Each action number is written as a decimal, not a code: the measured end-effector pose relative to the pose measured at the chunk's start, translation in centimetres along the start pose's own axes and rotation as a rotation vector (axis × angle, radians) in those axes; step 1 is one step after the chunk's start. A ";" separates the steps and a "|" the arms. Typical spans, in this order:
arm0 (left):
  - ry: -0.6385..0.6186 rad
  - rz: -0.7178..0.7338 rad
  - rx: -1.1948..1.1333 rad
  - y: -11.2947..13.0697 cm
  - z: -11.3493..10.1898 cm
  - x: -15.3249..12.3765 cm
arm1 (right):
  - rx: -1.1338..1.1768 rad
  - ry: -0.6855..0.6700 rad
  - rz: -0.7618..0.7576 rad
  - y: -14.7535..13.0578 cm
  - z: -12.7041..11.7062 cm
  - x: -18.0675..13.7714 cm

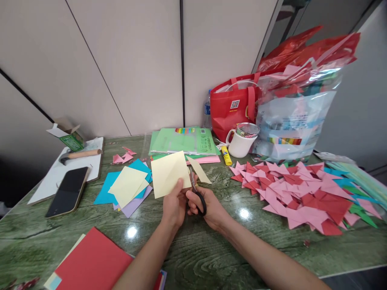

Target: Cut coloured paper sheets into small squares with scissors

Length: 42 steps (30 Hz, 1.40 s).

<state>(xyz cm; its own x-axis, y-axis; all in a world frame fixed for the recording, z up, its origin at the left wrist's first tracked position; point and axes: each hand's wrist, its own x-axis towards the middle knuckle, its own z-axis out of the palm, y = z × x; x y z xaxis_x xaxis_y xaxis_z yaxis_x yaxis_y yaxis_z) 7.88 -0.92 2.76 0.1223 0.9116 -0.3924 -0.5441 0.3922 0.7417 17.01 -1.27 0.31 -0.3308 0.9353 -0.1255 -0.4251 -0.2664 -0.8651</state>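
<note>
My left hand (pixel 175 203) pinches a pale yellow sheet of paper (pixel 169 173) near its lower right corner, thumb on top. My right hand (pixel 208 203) grips a pair of scissors (pixel 198 197) with black handles, their blades pointing up along the sheet's right edge. A narrow yellow paper strip (pixel 201 171) slants away just right of the blades; whether it is still joined to the sheet is hard to tell. Left of the sheet lie cut squares: yellow squares (pixel 128 183) on top of blue paper (pixel 104 189) and purple paper (pixel 134 205).
Folded pink and red paper pieces (pixel 296 189) heap up on the right. Behind stand a white mug (pixel 240 146), a glue stick (pixel 226 156), a red bag (pixel 226 108) and green paper packs (pixel 184 141). Leftward are a phone (pixel 69 191), a hammer (pixel 81 154) and red sheets (pixel 93 262).
</note>
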 end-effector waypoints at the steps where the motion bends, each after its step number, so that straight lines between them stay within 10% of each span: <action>1: -0.006 0.023 -0.032 0.1 0.1 0.0 | -0.019 -0.012 0.000 0.0 -0.1 0.0; 7: 0.152 0.165 -0.205 0.7 -0.1 0.8 | -0.233 -0.118 -0.046 -0.4 0.1 -0.4; 13: 0.158 0.350 -0.247 1.0 -1.0 1.7 | -0.633 0.400 -0.651 -1.7 -0.8 -0.3; 22: 0.030 0.293 -0.245 0.7 -1.5 2.0 | -1.252 0.528 -0.608 -0.3 -3.4 1.4; 33: -0.024 0.366 -0.016 0.1 -0.5 0.8 | -0.252 0.631 -0.794 -2.6 -2.2 1.1; 39: -0.074 0.350 -0.044 -0.1 -0.2 0.5 | -0.157 0.489 -0.627 -2.3 -1.4 0.6; 42: 0.112 0.492 -0.062 0.3 -0.4 1.0 | -0.258 0.370 -0.564 -1.9 -1.4 0.7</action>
<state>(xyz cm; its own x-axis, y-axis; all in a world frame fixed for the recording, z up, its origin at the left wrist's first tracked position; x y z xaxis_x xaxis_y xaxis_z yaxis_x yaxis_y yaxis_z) 7.48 0.09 2.32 -0.2489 0.9665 -0.0631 -0.5635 -0.0915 0.8210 18.77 0.18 1.14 0.2067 0.9438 0.2578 -0.2193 0.3014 -0.9279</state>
